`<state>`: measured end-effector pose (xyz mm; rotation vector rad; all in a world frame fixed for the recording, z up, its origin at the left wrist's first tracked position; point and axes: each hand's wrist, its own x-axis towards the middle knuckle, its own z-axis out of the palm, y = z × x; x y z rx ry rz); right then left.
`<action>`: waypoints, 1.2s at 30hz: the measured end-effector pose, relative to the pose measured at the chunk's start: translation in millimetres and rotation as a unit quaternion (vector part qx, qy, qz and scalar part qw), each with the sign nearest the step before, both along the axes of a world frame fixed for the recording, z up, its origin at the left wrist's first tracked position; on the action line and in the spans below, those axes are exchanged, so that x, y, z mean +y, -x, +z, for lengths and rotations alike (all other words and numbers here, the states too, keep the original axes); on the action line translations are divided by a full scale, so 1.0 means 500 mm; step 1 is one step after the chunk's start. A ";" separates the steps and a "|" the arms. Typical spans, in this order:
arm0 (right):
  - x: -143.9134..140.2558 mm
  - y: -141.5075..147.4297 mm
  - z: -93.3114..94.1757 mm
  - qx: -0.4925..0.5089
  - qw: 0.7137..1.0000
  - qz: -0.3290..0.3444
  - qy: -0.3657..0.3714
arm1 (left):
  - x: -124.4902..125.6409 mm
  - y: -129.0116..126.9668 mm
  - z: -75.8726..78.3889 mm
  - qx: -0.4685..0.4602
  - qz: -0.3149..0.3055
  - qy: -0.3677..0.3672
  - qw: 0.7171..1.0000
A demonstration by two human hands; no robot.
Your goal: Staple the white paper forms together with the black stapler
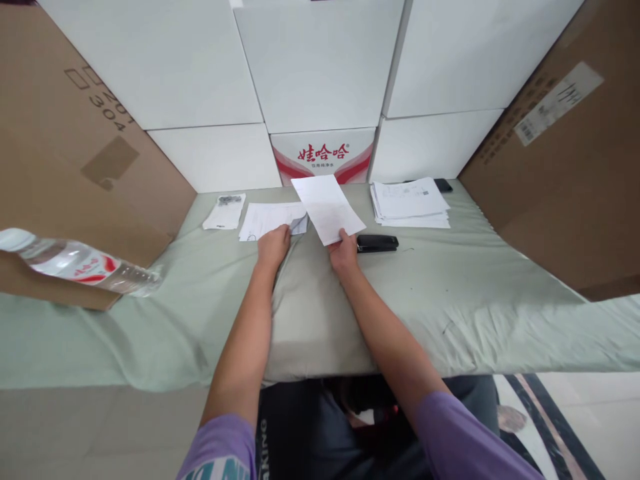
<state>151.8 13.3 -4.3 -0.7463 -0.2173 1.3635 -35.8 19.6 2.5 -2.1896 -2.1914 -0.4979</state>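
My right hand (344, 251) pinches the near edge of a white sheet of paper (329, 208), which is held up at a slant above the table. Beside it on the left, my left hand (274, 245) is closed at the near right part of a low pile of printed papers (267, 217). A corner of a sheet there is lifted, its greyish underside showing by the fingers; the fingertips are partly hidden. Just right of my right hand lies a black stapler (378, 243). Farther right is a thicker, uneven stack of papers (413, 202).
A small plastic packet (225, 211) with dark bits lies left of the papers. At far left stands a water bottle (83, 263). Cardboard boxes (75, 133) (560, 167) flank the cloth-covered table (320, 320), and white cartons (320, 67) wall off the back. A black object (443, 185) pokes out behind the right stack.
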 end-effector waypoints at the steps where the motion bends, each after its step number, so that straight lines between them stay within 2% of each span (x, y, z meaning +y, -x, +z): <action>1: -0.001 -0.001 0.003 0.004 1.000 0.003 0.001 | 0.000 0.000 0.001 0.003 0.001 -0.009 1.000; 5: -0.002 -0.003 0.007 -0.004 1.000 0.018 -0.002 | -0.008 0.005 0.009 -0.023 -0.008 -0.065 0.998; 7: -0.002 0.000 0.003 -0.046 0.999 0.024 0.000 | -0.019 0.012 0.018 -0.046 -0.049 -0.093 0.993; 10: -0.007 0.010 -0.006 -0.180 0.983 0.028 -0.009 | -0.040 0.029 0.034 -0.109 -0.147 -0.091 0.979; 13: -0.017 0.017 -0.011 -0.340 0.939 0.036 -0.040 | -0.052 0.055 0.044 -0.230 -0.182 -0.072 0.953; 15: -0.020 0.014 -0.012 -0.425 0.902 0.045 -0.058 | -0.048 0.075 0.043 -0.305 -0.143 -0.099 0.936; 17: -0.019 0.010 -0.012 -0.485 0.869 0.068 -0.070 | -0.036 0.094 0.036 -0.319 -0.050 -0.142 0.936; 19: -0.015 0.008 -0.013 -0.530 0.839 0.093 -0.083 | -0.023 0.107 0.024 -0.271 0.067 -0.142 0.950; 21: -0.014 0.014 -0.016 -0.572 0.809 0.097 -0.095 | -0.013 0.110 0.011 -0.206 0.148 -0.082 0.964; 24: -0.019 0.032 -0.021 -0.630 0.766 0.081 -0.099 | -0.006 0.102 -0.001 -0.148 0.175 -0.013 0.973; 28: -0.028 0.048 -0.024 -0.676 0.722 0.112 -0.094 | -0.002 0.100 -0.003 -0.161 0.187 -0.010 0.969; 30: -0.026 0.047 -0.025 -0.672 0.724 0.114 -0.104 | 0.002 0.107 -0.004 -0.184 0.200 0.003 0.962; 32: -0.022 0.042 -0.026 -0.651 0.742 0.108 -0.115 | 0.007 0.116 -0.008 -0.212 0.190 0.016 0.959; 34: -0.019 0.037 -0.026 -0.619 0.769 0.104 -0.117 | 0.011 0.121 -0.013 -0.255 0.149 0.004 0.955; 36: -0.021 0.032 -0.021 -0.582 0.799 0.090 -0.118 | 0.013 0.119 -0.015 -0.329 0.081 -0.052 0.939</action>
